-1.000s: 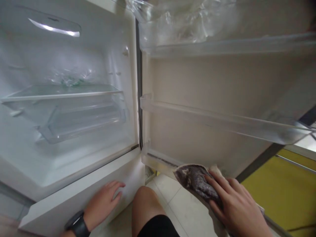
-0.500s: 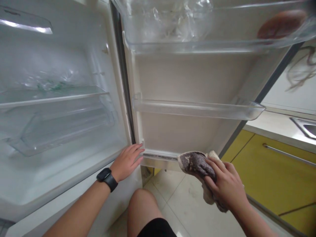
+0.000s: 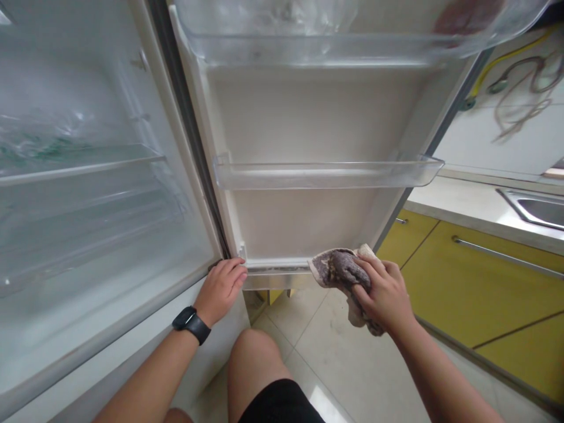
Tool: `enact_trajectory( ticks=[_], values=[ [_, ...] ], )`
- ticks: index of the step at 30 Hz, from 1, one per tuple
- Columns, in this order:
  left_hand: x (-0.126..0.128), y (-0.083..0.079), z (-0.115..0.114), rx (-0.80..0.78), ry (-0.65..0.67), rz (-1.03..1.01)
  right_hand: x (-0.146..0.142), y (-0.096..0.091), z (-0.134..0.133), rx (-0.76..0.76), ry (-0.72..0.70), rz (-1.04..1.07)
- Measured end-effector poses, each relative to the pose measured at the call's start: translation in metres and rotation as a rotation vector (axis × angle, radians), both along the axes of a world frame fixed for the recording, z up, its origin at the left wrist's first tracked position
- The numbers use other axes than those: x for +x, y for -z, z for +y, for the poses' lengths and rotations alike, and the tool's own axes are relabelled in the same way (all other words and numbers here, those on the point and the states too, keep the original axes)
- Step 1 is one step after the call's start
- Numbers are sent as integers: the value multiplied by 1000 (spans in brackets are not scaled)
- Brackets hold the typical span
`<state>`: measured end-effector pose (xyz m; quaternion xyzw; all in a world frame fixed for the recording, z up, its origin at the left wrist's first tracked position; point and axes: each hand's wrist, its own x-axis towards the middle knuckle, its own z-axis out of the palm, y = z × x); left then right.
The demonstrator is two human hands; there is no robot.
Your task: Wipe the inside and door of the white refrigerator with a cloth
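My right hand [image 3: 384, 292] is closed around a dirty brown and beige cloth [image 3: 337, 269], pressing it against the bottom edge of the open fridge door [image 3: 308, 117]. My left hand [image 3: 221, 288], with a black watch on its wrist, rests with curled fingers on the lower front corner of the fridge cabinet [image 3: 132, 305], right beside the door hinge. A clear door shelf [image 3: 326, 173] runs across the door above both hands. My bare knee [image 3: 258, 358] is between my arms.
Inside the fridge are a glass shelf [image 3: 79, 164] and a clear drawer. A top door bin [image 3: 326, 35] holds crumpled plastic. Yellow cabinets [image 3: 484, 282], a counter and a steel sink [image 3: 537, 208] stand at the right. The floor is pale tile.
The view has swung right and up. My left hand went from the lower panel up to the cabinet corner by the hinge. My right hand lifted the cloth along the door's bottom edge.
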<state>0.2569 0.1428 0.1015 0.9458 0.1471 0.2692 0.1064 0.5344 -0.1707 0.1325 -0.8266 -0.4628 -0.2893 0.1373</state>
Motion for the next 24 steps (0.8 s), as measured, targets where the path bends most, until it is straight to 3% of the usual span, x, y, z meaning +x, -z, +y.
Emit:
enact_trajectory(
  ticks=[7, 11, 15, 17, 19, 21, 24],
  values=[
    [-3, 3, -1, -108, 37, -15, 5, -2, 8, -7, 66, 30],
    [-13, 21, -10, -240, 60, -132, 7, -4, 15, -12, 93, 58],
    [-22, 70, -33, -402, -111, -441, 8, -4, 18, 2, 105, 73],
    [-26, 104, -48, -481, -237, -444, 9, -4, 18, 3, 115, 71],
    [-33, 141, -65, -542, -306, -272, 11, -3, 18, 3, 105, 61],
    [-48, 175, -79, -621, -280, -11, 12, -2, 17, 3, 89, 54],
    [-87, 215, -93, -712, -235, 294, 9, -1, 17, 36, 106, 53]
  ],
)
